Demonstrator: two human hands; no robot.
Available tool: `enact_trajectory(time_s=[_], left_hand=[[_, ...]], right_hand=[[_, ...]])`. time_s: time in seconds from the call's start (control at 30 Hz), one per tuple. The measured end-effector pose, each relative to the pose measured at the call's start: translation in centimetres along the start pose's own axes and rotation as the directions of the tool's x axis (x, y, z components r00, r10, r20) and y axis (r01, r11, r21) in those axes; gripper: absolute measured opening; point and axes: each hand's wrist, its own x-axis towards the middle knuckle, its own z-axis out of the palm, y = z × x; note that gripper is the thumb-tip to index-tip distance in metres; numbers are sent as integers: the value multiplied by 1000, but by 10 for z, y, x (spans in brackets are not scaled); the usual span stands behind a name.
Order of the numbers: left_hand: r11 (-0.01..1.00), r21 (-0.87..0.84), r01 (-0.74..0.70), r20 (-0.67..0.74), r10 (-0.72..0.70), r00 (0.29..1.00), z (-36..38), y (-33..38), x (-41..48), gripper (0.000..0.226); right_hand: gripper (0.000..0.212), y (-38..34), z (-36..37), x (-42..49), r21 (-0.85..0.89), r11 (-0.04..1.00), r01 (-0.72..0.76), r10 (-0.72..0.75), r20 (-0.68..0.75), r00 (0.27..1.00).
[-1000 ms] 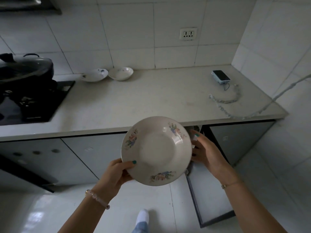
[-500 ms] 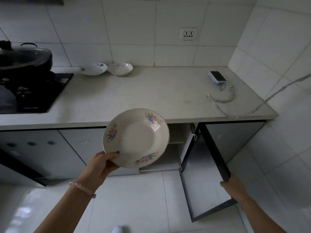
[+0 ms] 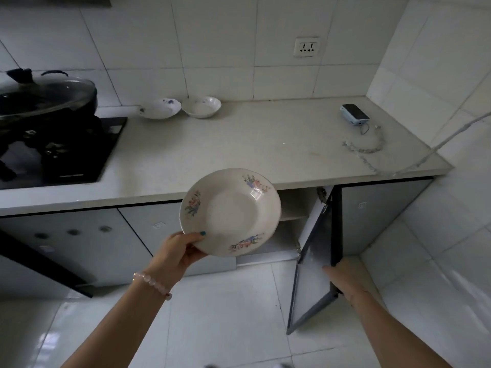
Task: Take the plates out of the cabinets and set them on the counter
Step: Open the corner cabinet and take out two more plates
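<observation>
The plate (image 3: 230, 211) is a deep, round dish of glossy cream ceramic, with three small pink-and-blue flower sprays on its broad rim and a smooth, plain well. The left hand (image 3: 180, 257) pinches its near-left rim, thumb on top, and holds it tilted in the air in front of the matt, pale counter (image 3: 239, 144). The right hand (image 3: 345, 278) lies against the outer edge of the open, dark-framed cabinet door (image 3: 313, 274). Its fingers are hidden, so its hold is unclear.

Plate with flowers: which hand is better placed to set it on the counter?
Left. The left hand holds the plate by its rim beside the counter edge; the right hand is low, gripping the cabinet door.
</observation>
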Motion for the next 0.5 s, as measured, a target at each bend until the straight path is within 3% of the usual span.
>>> enact_trajectory(time_s=[0.03,0.23,0.33,0.4,0.47,0.5], left_hand=[[1000,-3,5,2,-5,1000,-5,3,1,11],[1000,10,-6,14,6,1000,-41,25,0,11],[1000,22,-6,13,6,1000,-65,35,-2,10],[1000,23,-8,20,8,1000,-80,41,-2,11],[1000,28,-10,12,10,1000,-95,47,-3,12],[999,30,-12,5,12,1000,-102,49,-4,14]], right_hand=[[7,-6,11,-5,20,1000,11,-12,36,999],[10,-56,70,-41,-129,969,211,-174,249,953],[31,-94,92,-58,-108,950,294,-264,230,937],[32,-126,101,-76,195,953,230,-269,203,942],[36,-156,106,-95,514,851,107,-275,262,925],[36,-167,108,-102,585,807,78,-302,295,906]])
